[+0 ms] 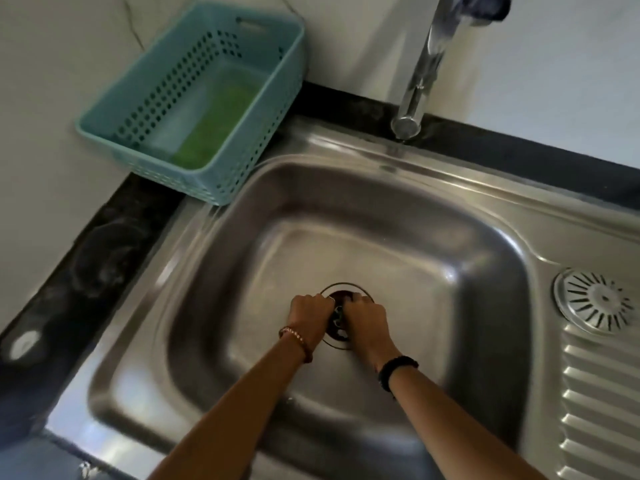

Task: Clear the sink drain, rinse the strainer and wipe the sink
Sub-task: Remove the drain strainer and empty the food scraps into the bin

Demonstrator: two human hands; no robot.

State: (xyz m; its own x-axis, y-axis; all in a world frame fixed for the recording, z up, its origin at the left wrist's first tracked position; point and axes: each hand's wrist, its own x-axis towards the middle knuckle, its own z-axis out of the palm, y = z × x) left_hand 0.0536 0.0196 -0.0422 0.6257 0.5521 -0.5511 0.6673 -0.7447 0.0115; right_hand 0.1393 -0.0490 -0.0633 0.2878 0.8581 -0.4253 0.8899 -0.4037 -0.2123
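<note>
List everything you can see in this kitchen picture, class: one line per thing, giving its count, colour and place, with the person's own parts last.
Stainless steel sink basin: one, silver, centre.
Round drain opening: one, dark with a metal ring, basin floor, partly under the hands.
Round slotted metal strainer: one, silver, on the ribbed drainboard at right.
Chrome tap: one, silver, behind the basin.
Perforated plastic basket: one, teal, back left corner of the counter.
Green scouring pad: one, green, inside the basket.
Dark stone counter: one, black, around the sink.
Left hand: one, beaded bracelet, fingers curled at the drain.
Right hand: one, black wristband, fingers curled at the drain.
</note>
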